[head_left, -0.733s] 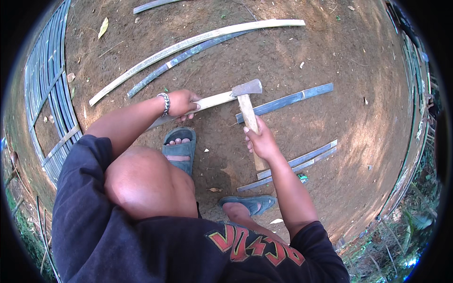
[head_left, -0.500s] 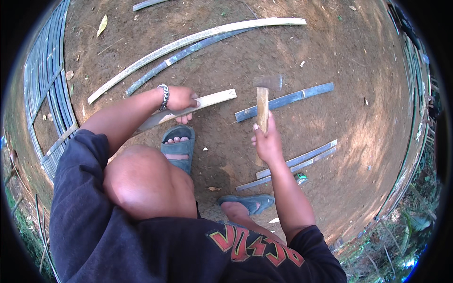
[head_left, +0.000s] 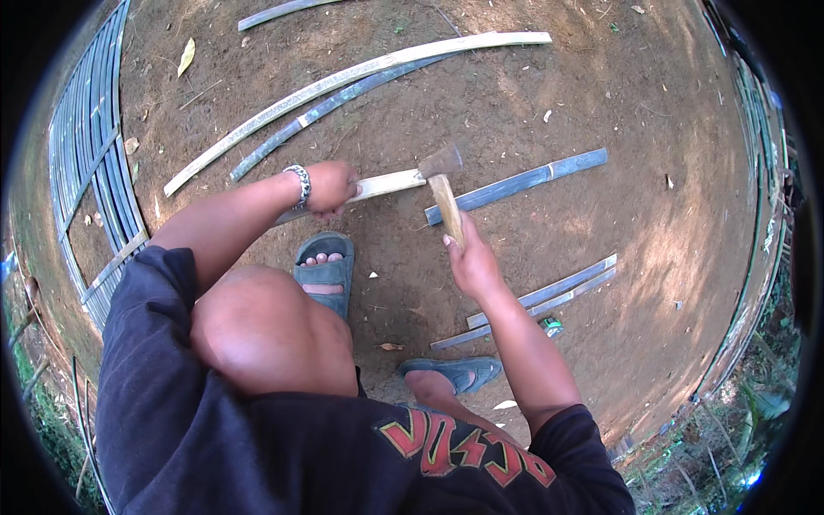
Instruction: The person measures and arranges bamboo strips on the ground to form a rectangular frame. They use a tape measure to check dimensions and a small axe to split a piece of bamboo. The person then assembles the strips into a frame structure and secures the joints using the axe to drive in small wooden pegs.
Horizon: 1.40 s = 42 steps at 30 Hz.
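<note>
My left hand [head_left: 330, 186], with a chain bracelet at its wrist, is closed around a pale bamboo strip [head_left: 390, 184]. The strip's right end points away from the hand, while its left part runs back under my wrist and is partly hidden. My right hand [head_left: 474, 262] grips a hammer by its wooden handle [head_left: 445, 204]. The dull metal hammer head [head_left: 440, 160] is at the strip's right end and appears to touch it. Just beyond the handle, a dark bamboo piece [head_left: 532, 180] lies on the ground.
Long pale [head_left: 343, 77] and dark [head_left: 343, 99] bamboo strips lie farther off on the dirt. Two thin strips [head_left: 549, 287] and a green tape measure [head_left: 551, 326] lie near my right forearm. A slatted bamboo panel [head_left: 94, 146] stretches along the left. My sandalled feet are below.
My right hand has swung the hammer left and tilted it, bringing its head to the strip's end. The strip in my left hand has shifted slightly.
</note>
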### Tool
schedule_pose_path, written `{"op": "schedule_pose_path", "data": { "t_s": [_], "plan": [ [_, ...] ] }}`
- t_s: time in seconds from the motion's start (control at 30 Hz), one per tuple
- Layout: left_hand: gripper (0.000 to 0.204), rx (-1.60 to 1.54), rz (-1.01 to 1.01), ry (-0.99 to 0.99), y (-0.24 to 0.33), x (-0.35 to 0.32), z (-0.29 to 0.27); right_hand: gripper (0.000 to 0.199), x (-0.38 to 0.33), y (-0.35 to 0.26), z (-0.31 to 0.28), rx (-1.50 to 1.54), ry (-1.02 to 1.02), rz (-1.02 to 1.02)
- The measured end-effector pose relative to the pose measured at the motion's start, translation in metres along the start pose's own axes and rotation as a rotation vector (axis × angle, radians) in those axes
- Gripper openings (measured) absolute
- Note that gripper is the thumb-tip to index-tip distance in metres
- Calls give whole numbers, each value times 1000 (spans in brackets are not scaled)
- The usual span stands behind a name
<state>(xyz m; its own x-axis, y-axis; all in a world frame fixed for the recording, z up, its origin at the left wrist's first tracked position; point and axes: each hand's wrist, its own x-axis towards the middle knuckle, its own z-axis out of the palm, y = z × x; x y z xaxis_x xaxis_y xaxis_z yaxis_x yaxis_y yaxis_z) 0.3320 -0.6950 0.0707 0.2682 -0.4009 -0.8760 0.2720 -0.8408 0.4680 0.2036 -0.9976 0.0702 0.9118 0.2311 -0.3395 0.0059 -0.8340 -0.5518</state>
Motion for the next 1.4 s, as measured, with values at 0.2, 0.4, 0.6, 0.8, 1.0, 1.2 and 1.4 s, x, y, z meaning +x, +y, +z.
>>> {"op": "schedule_pose_path", "data": {
  "t_s": [0.2, 0.4, 0.6, 0.8, 1.0, 1.2, 1.4],
  "plan": [
    [32, -12, 8, 6, -2, 0, 0, 45, 21, -29, -30, 701, 359, 233],
    [31, 29, -20, -5, 3, 2, 0, 54, -3, -15, -1, 115, -61, 128],
    [31, -2, -41, 6, 4, -4, 1, 50, 24, -48, -60, 724, 357, 359],
    [31, 72, -26, -4, 2, 6, 0, 48, -8, 2, 5, 203, 137, 78],
    [32, 31, -35, 6, 2, -1, 0, 41, 31, -29, -53, 798, 436, 227],
    [31, 89, -20, 15, 5, 3, -4, 33, -11, -5, 9, 671, -46, 423],
    [30, 59, -48, 10, 4, -1, -1, 38, 26, -9, -33, 1014, 462, 423]
  ]
}}
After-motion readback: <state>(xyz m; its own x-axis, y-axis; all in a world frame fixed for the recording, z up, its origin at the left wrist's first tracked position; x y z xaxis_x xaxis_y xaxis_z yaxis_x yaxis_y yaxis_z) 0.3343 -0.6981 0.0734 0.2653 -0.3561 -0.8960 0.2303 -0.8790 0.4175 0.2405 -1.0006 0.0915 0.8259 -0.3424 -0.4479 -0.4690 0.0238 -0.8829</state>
